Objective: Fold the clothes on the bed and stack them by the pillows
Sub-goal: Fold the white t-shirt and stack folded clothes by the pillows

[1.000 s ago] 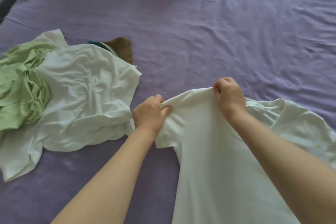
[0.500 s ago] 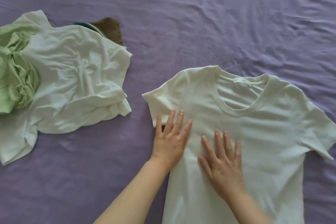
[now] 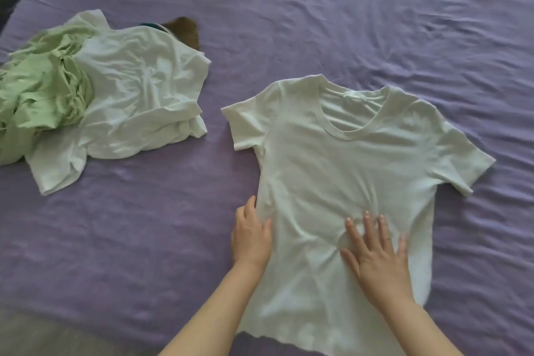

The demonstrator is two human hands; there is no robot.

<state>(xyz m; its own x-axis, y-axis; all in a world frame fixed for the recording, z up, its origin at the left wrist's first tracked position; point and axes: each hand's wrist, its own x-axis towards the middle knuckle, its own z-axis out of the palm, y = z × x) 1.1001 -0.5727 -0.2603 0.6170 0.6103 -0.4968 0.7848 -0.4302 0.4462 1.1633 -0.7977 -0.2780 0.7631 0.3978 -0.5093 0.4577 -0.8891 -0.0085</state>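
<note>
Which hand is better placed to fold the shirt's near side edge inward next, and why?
Probably the left hand: it sits at the side edge of the white T-shirt, while the right hand lies flat on the middle.

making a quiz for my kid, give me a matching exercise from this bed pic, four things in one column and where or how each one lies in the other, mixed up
Things:
1. flat white tee
2. crumpled white tee
3. green garment
4. right hand

Places or states:
A. bunched at the far left edge of the view
B. spread out with its neck hole facing up
C. fingers splayed, pressing on fabric
D. rumpled, lying partly over a brown item

Pairs: 1-B, 2-D, 3-A, 4-C
</note>
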